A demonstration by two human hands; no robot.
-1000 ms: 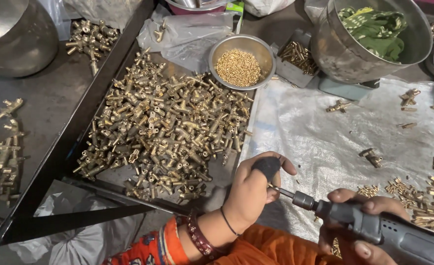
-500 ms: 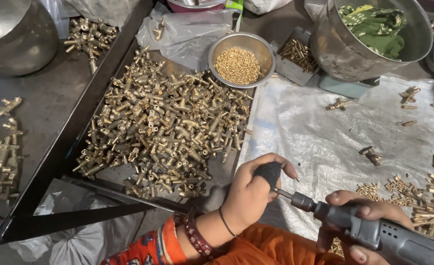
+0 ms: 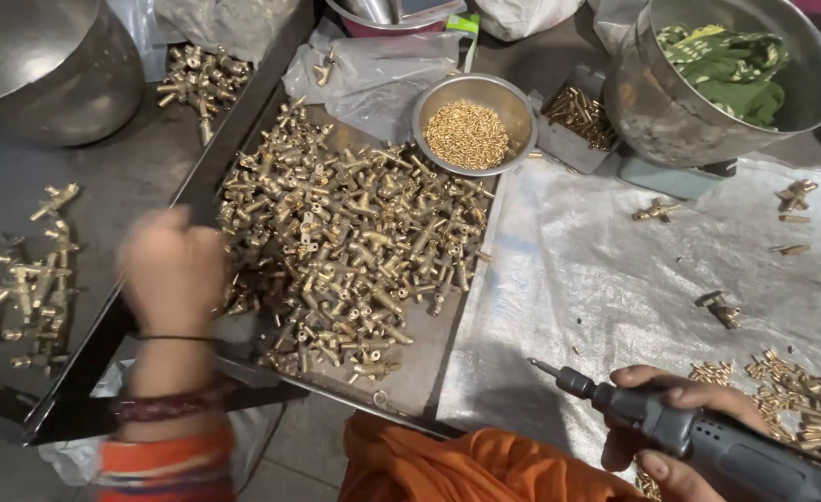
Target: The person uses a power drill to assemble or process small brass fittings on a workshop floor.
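Note:
My right hand (image 3: 684, 423) grips a dark grey electric screwdriver (image 3: 735, 455) low at the right, its bit pointing left over a silvery plastic sheet (image 3: 615, 297). My left hand (image 3: 173, 270) is a blurred fist with bangles at the wrist, raised over the left rim of a dark metal tray (image 3: 201, 177). Whether it holds anything is hidden by the blur. A heap of brass T-shaped fittings (image 3: 354, 251) fills the tray. More brass fittings (image 3: 29, 279) lie loose on the dark surface left of the tray.
Behind the tray stands a steel bowl (image 3: 522, 107) of small brass pieces. A large steel pot (image 3: 670, 112) with green cloth sits at the back right, and another steel vessel (image 3: 39, 65) at the back left. Small brass parts (image 3: 801, 395) lie scattered at the right.
My left hand has left the screwdriver's tip and swung left and up, across the tray to its left rim. My right hand with the screwdriver has stayed low at the right.

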